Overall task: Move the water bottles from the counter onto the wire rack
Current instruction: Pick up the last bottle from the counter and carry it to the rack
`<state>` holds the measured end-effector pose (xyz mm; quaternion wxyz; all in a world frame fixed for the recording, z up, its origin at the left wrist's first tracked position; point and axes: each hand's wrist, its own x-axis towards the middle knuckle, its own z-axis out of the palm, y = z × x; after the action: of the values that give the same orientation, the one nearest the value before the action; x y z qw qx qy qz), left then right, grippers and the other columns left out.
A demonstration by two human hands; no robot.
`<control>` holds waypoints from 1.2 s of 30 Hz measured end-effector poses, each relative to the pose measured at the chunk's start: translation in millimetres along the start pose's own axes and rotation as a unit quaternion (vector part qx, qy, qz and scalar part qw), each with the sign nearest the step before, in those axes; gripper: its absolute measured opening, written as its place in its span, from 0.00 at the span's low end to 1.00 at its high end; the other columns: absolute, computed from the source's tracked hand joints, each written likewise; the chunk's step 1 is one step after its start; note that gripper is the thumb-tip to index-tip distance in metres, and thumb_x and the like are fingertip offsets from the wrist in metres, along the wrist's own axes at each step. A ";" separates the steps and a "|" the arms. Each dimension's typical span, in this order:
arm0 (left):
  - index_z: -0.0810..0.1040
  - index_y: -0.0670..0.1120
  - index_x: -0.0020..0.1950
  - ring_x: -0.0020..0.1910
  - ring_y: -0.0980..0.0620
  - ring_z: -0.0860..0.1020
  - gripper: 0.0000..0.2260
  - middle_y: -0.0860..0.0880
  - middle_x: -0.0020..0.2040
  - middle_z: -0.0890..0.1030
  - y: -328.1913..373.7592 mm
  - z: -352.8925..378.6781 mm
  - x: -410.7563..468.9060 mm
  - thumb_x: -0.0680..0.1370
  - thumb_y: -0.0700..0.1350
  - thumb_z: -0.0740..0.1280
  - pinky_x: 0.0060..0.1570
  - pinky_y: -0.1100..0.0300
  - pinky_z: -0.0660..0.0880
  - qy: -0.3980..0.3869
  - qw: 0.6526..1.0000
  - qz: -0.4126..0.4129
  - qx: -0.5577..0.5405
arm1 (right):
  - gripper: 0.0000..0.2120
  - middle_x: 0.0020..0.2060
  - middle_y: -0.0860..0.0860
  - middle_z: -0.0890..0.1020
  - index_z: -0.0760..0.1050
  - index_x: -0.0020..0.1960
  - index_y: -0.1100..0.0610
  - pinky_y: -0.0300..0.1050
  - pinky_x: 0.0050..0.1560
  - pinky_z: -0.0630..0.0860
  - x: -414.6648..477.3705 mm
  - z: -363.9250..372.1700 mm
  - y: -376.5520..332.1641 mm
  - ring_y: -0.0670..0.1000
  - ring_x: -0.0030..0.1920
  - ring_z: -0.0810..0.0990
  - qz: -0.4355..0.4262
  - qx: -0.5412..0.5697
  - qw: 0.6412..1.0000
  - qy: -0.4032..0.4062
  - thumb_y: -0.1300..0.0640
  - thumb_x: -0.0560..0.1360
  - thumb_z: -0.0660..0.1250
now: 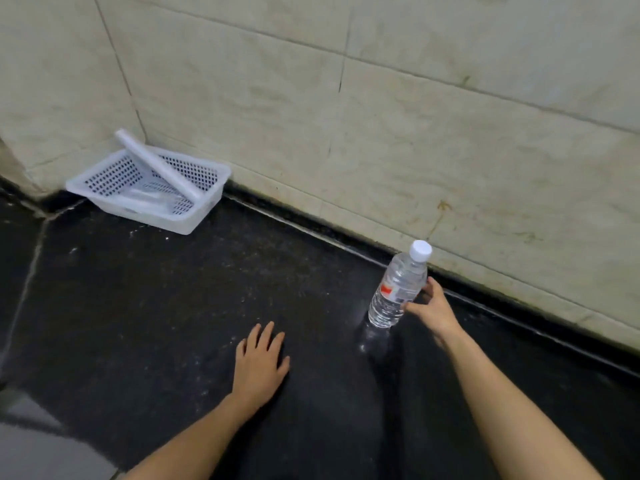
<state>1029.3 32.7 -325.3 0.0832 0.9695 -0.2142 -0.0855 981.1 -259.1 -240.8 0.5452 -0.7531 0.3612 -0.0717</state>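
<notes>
A clear water bottle point(398, 289) with a white cap and a red-and-white label stands on the black counter point(173, 306), close to the tiled wall. My right hand point(429, 310) wraps the bottle's right side at label height, thumb in front and fingers behind it. Palm down, my left hand point(260, 358) lies flat on the counter with its fingers spread, well to the left of the bottle and holding nothing. No wire rack is in view.
A white perforated plastic basket point(145, 202) sits tilted in the far left corner with a white roll point(156, 164) lying across it. Beige tiled walls point(415, 116) border the counter at the back and left. A grey surface point(41, 445) shows at the bottom left.
</notes>
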 end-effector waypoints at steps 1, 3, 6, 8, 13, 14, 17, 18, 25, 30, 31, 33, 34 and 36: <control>0.82 0.50 0.50 0.57 0.45 0.78 0.18 0.48 0.55 0.83 -5.6 1.2 8.6 0.64 0.57 0.70 0.45 0.49 0.79 -0.009 1.000 0.020 0.014 | 0.41 0.65 0.57 0.71 0.56 0.72 0.61 0.51 0.65 0.67 4.7 3.9 -1.1 0.55 0.63 0.72 -0.002 0.011 1.000 -0.005 0.75 0.64 0.70; 0.82 0.52 0.50 0.57 0.47 0.74 0.19 0.49 0.54 0.83 -16.5 4.7 19.1 0.70 0.58 0.57 0.44 0.49 0.79 -0.029 0.998 0.051 0.026 | 0.34 0.52 0.55 0.78 0.64 0.66 0.62 0.51 0.60 0.72 6.2 14.4 -4.1 0.48 0.49 0.78 -0.009 0.016 1.000 -0.014 0.79 0.63 0.68; 0.81 0.52 0.54 0.60 0.48 0.69 0.31 0.48 0.56 0.82 -26.7 18.2 22.3 0.78 0.57 0.38 0.48 0.48 0.78 -0.036 0.997 0.063 0.026 | 0.28 0.43 0.53 0.79 0.70 0.59 0.64 0.36 0.44 0.78 3.4 29.5 -0.6 0.37 0.36 0.80 -0.025 0.020 0.999 0.014 0.79 0.62 0.69; 0.81 0.51 0.54 0.60 0.48 0.66 0.33 0.47 0.57 0.81 -28.1 17.0 21.0 0.77 0.57 0.36 0.50 0.47 0.77 -0.050 0.997 0.060 0.005 | 0.26 0.45 0.55 0.79 0.72 0.55 0.62 0.28 0.40 0.76 1.1 36.9 0.5 0.35 0.35 0.80 -0.041 0.010 0.998 0.043 0.76 0.60 0.72; 0.80 0.50 0.55 0.58 0.45 0.77 0.28 0.46 0.58 0.81 -29.2 10.8 19.0 0.78 0.56 0.41 0.55 0.47 0.74 -0.080 0.994 0.080 -0.006 | 0.23 0.46 0.53 0.81 0.72 0.49 0.53 0.46 0.53 0.76 -16.7 61.6 1.1 0.51 0.46 0.80 -0.014 0.026 0.985 0.170 0.70 0.60 0.75; 0.80 0.49 0.55 0.58 0.44 0.78 0.32 0.46 0.58 0.81 -29.9 11.2 18.7 0.78 0.57 0.38 0.54 0.47 0.74 -0.083 0.993 0.081 -0.004 | 0.26 0.50 0.56 0.80 0.71 0.53 0.57 0.49 0.55 0.75 -23.0 66.9 2.7 0.54 0.49 0.79 0.009 0.034 0.978 0.204 0.68 0.59 0.76; 0.81 0.48 0.54 0.56 0.43 0.79 0.28 0.44 0.57 0.81 -30.0 8.6 17.8 0.78 0.56 0.43 0.51 0.44 0.76 -0.101 0.992 0.081 0.004 | 0.30 0.50 0.55 0.77 0.67 0.58 0.62 0.45 0.53 0.71 -50.2 70.7 7.5 0.54 0.51 0.76 0.056 0.022 0.965 0.255 0.64 0.61 0.77; 0.82 0.47 0.53 0.55 0.42 0.79 0.25 0.43 0.56 0.81 -27.7 5.9 18.2 0.75 0.56 0.48 0.50 0.42 0.76 -0.107 0.991 0.085 0.003 | 0.29 0.48 0.53 0.76 0.67 0.58 0.62 0.43 0.52 0.69 -61.6 67.5 9.3 0.53 0.50 0.76 0.060 0.011 0.965 0.257 0.64 0.61 0.77; 0.81 0.42 0.52 0.56 0.36 0.78 0.19 0.40 0.55 0.81 48.7 -14.3 8.3 0.67 0.52 0.67 0.50 0.38 0.74 -0.021 0.985 0.168 -0.036 | 0.25 0.46 0.54 0.79 0.68 0.50 0.55 0.49 0.51 0.74 -162.9 -2.5 65.6 0.56 0.49 0.79 0.112 -0.023 0.935 0.336 0.62 0.59 0.78; 0.82 0.43 0.50 0.54 0.38 0.79 0.18 0.43 0.53 0.83 134.9 -19.2 -47.5 0.68 0.53 0.64 0.48 0.40 0.76 -0.019 0.957 0.284 -0.052 | 0.27 0.49 0.58 0.82 0.72 0.53 0.58 0.52 0.51 0.75 -262.4 -83.7 118.7 0.59 0.50 0.80 0.158 0.007 0.883 0.443 0.59 0.57 0.78; 0.81 0.43 0.51 0.56 0.38 0.79 0.17 0.43 0.54 0.83 154.0 -18.1 -63.5 0.67 0.52 0.69 0.49 0.39 0.75 -0.006 0.951 0.302 -0.062 | 0.28 0.49 0.58 0.82 0.72 0.53 0.58 0.52 0.52 0.75 -284.1 -101.7 131.6 0.59 0.51 0.80 0.159 0.004 0.874 0.459 0.58 0.57 0.78; 0.79 0.43 0.55 0.61 0.38 0.75 0.21 0.43 0.59 0.80 191.3 -14.6 -100.6 0.66 0.50 0.73 0.56 0.39 0.73 -0.004 0.935 0.343 -0.085 | 0.28 0.49 0.58 0.82 0.73 0.53 0.57 0.53 0.53 0.75 -328.9 -136.7 154.0 0.59 0.51 0.80 0.158 -0.005 0.857 0.490 0.55 0.55 0.78; 0.76 0.43 0.60 0.66 0.39 0.70 0.22 0.43 0.64 0.76 210.3 -13.5 -122.0 0.69 0.51 0.70 0.62 0.40 0.68 -0.004 0.929 0.355 -0.105 | 0.28 0.49 0.57 0.82 0.73 0.53 0.57 0.52 0.53 0.75 -352.8 -153.7 164.8 0.58 0.51 0.80 0.158 -0.005 0.849 0.504 0.56 0.55 0.78; 0.68 0.46 0.68 0.73 0.43 0.58 0.23 0.46 0.72 0.66 252.3 -10.2 -169.1 0.76 0.52 0.61 0.70 0.45 0.56 -0.029 0.916 0.381 -0.125 | 0.25 0.47 0.55 0.82 0.75 0.51 0.58 0.51 0.54 0.74 -404.1 -185.5 182.1 0.55 0.49 0.80 0.143 0.005 0.835 0.532 0.61 0.57 0.78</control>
<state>779.1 -119.1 -243.3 0.2243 0.7930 -0.5573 -0.1011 508.7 -176.7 -210.8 0.2770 -0.5362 0.6987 -0.3842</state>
